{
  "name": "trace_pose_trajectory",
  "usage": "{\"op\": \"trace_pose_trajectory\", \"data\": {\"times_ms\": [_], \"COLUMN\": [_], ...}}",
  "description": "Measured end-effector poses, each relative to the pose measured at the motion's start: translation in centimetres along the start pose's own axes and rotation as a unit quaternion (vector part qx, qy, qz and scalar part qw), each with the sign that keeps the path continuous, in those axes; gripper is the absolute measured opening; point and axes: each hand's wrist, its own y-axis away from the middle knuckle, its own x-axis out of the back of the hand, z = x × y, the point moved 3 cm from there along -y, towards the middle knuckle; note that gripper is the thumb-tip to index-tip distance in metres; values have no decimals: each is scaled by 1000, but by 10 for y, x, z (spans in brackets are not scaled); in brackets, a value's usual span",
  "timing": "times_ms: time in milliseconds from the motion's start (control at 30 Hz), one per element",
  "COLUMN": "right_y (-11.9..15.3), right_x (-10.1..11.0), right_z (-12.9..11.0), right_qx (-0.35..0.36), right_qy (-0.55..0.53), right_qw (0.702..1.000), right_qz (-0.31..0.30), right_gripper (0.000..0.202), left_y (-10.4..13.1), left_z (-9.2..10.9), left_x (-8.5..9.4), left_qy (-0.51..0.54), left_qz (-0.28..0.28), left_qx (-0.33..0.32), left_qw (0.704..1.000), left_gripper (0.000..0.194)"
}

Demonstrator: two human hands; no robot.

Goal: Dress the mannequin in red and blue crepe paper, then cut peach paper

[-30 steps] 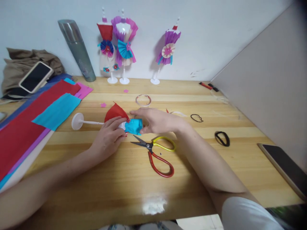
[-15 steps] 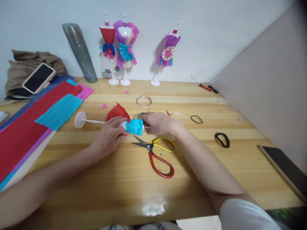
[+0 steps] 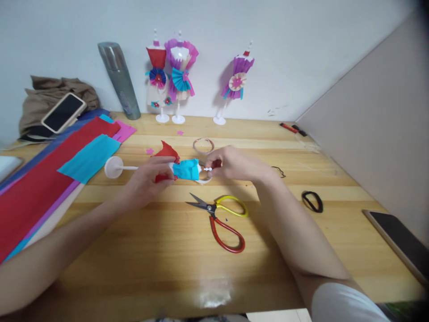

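A small white dress-form mannequin [image 3: 186, 170] lies on its side, its round base [image 3: 113, 167] to the left. Blue paper wraps its upper part, and red paper [image 3: 166, 151] flares out at the waist. My left hand [image 3: 150, 179] is closed around the waist, fingers over the red paper. At the beaded neck tip, my right hand [image 3: 223, 164] pinches with thumb and fingers. Part of a roll of tape [image 3: 203, 181] shows beneath the mannequin. Scissors [image 3: 210, 208] with one yellow and one red handle lie with blades apart just in front.
Three dressed mannequins [image 3: 179, 80] stand by the wall, beside a leaning-looking bottle [image 3: 119, 80]. Crepe paper strips [image 3: 40, 188] cover the left side, with a phone [image 3: 64, 112] on a brown cloth behind. A clear ring [image 3: 203, 146], black hair tie [image 3: 312, 201] and another phone [image 3: 395, 241] lie rightward.
My right hand has shifted from beside the tape roll onto the mannequin's neck tip. The mannequin is slightly raised and turned, still in my left hand. The whole view has shifted a little.
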Motion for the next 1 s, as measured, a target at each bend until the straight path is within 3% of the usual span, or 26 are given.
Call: {"op": "trace_pose_trajectory", "data": {"times_ms": [133, 267, 467, 667, 833, 1000], "right_y": [5, 11, 20, 23, 20, 13], "right_x": [14, 26, 44, 54, 50, 44], "right_z": [-7, -20, -36, -49, -60, -71], "right_qx": [42, 62, 105, 116, 127, 139], "right_qy": [-120, -200, -227, -217, -218, -218], "right_qw": [987, 953, 929, 909, 893, 881], "right_qz": [96, 219, 272, 335, 373, 397], "right_gripper": [19, 20, 23, 25, 26, 20], "left_y": [-7, -13, -14, -18, -18, -18], "left_z": [12, 27, 44, 54, 54, 52], "left_x": [19, 28, 25, 24, 29, 34], "left_qy": [95, 243, 370, 365, 307, 319], "left_qz": [14, 2, 5, 39, 118, 133], "left_qx": [74, 141, 188, 156, 107, 99], "left_qw": [993, 960, 910, 917, 938, 933], "left_gripper": [14, 19, 24, 29, 24, 24]}}
